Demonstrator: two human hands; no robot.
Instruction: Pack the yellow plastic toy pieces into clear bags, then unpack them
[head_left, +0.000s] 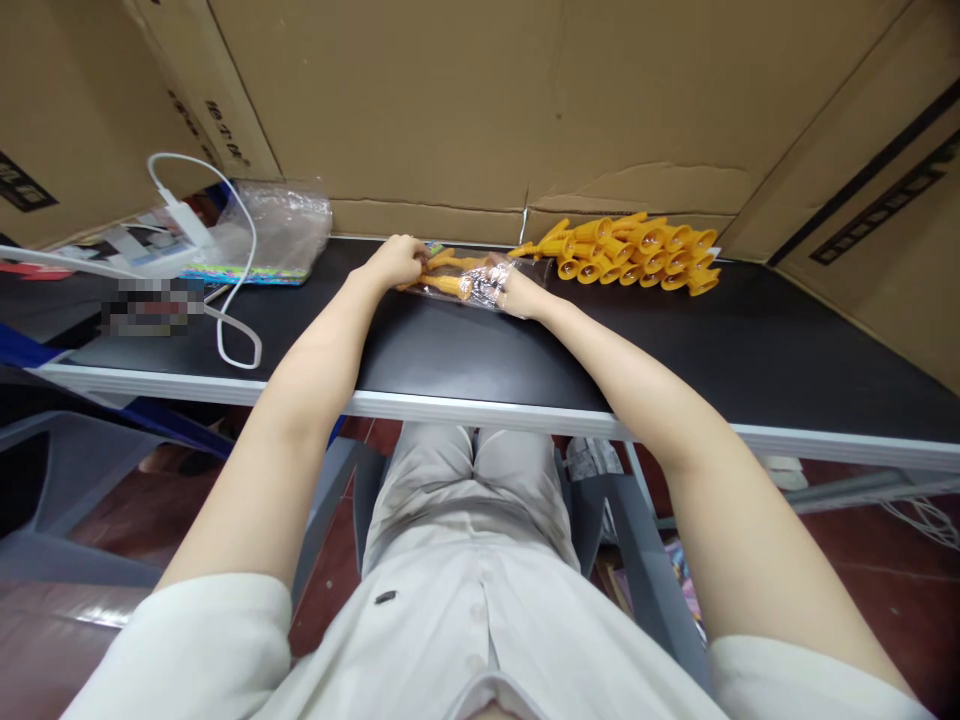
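A clear plastic bag (491,283) lies on the black tabletop in front of me. Inside it show yellow plastic pieces (450,286) with a flared, horn-like end; I cannot make out exactly what they are. My left hand (397,262) is closed round the left end of the bag, beside a small patch of coloured print. At the bag's right part, my right hand (517,288) grips the crinkled film, its fingers partly hidden. Just to the right of that hand is a stacked pile of the same yellow horn-shaped pieces (637,250), most with their round openings facing me.
Cardboard walls (465,110) enclose the back and sides of the table (480,365). On the left lie flat clear bags with a coloured edge (277,235). A white cable (251,225) with a plug loops over the table's left part.
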